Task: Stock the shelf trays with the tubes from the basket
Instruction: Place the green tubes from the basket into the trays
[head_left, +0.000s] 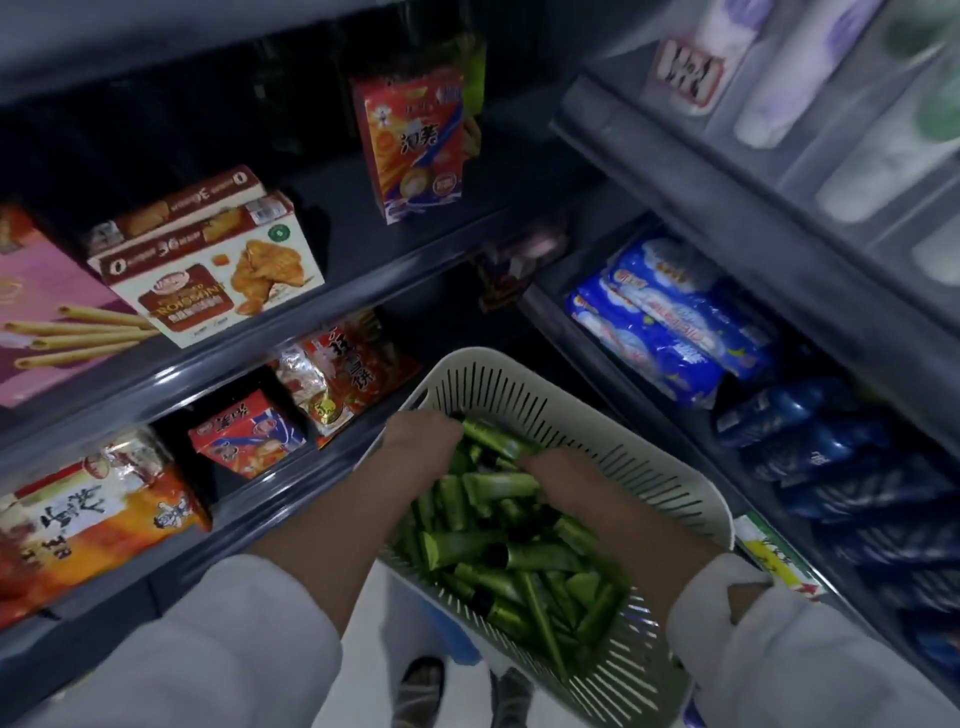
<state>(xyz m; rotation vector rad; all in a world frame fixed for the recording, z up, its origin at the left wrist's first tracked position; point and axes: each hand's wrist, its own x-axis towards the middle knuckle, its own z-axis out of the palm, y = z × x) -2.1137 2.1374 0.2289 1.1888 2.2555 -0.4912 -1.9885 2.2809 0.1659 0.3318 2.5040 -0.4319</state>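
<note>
A white slotted basket (524, 395) sits low in the middle of the view, heaped with several green tubes (498, 551) with black caps. Both my hands reach into it from the near side. My left hand (421, 441) is at the basket's far left, its fingers buried among the tubes near the rim. My right hand (566, 478) lies over the pile further right, fingertips down in the tubes. Whether either hand grips a tube is hidden by the backs of the hands. Clear shelf trays (810, 130) at the upper right hold white tubes.
Dark shelves on the left carry snack boxes (218, 270) and red packets (244, 436). A red carton (415, 145) stands upright further back. Blue packs (670, 322) fill the right shelf below the trays. My feet (421, 686) show on the floor under the basket.
</note>
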